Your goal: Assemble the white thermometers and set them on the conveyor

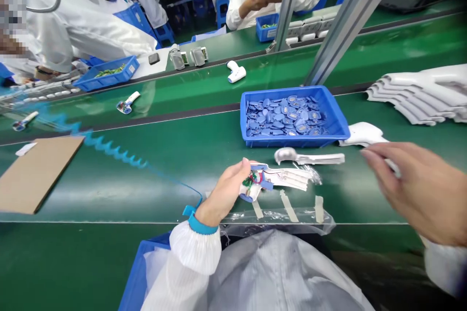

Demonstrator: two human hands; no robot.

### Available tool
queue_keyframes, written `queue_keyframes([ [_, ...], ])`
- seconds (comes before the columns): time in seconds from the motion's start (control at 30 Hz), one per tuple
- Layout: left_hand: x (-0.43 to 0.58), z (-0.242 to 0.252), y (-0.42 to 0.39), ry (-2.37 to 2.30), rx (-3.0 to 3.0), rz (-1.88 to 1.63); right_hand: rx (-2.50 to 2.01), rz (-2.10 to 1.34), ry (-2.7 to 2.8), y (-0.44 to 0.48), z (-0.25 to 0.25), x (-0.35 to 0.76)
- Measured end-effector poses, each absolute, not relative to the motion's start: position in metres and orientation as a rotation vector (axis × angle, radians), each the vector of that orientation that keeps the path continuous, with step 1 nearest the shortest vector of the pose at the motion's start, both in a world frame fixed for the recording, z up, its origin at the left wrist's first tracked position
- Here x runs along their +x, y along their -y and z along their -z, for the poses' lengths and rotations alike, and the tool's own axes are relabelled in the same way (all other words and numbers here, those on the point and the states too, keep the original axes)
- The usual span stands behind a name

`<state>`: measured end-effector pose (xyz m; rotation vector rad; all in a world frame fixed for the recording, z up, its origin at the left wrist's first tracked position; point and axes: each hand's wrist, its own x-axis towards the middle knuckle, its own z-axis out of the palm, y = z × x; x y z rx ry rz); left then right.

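One wired white plastic housing (280, 178) | grasped by left hand (226, 190) | right hand (416, 190) released, near white plastic shell (361, 134)

A white cleanroom smock (175, 286) is worn, its left sleeve (195, 247) gathered into a ribbed cuff at about 7 o'clock and its right sleeve (443, 267) seen at 4 o'clock. A blue wrist strap (203, 225) is fastened at the left cuff, with a thin, coiled blue cord (109, 151) leading off toward 9 o'clock.

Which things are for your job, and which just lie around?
In use: left hand, gripping white plastic casing with blue wires; right hand, beside white plastic shell.
Lying around: blue plastic bin of blue discs; flat brown cardboard sheet.
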<state>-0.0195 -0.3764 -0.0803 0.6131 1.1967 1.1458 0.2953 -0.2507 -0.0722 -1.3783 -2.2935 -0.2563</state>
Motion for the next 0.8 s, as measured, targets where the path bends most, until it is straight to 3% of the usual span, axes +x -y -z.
queue_keyframes([
  [0.17,-0.02,0.08,0.374,-1.209,0.598,-1.166,-1.065,0.117,2.432,0.278,0.063,0.248],
  [0.4,-0.04,0.074,0.394,-1.325,0.549,-1.165,-0.809,-0.042,2.677,0.276,0.09,0.205],
  [0.6,-0.062,0.069,0.414,-1.425,0.49,-1.213,-0.681,0.114,2.859,0.26,0.101,0.172],
  [0.8,-0.072,0.074,0.42,-1.44,0.483,-1.259,-0.835,0.001,2.752,0.279,0.088,0.202],
])
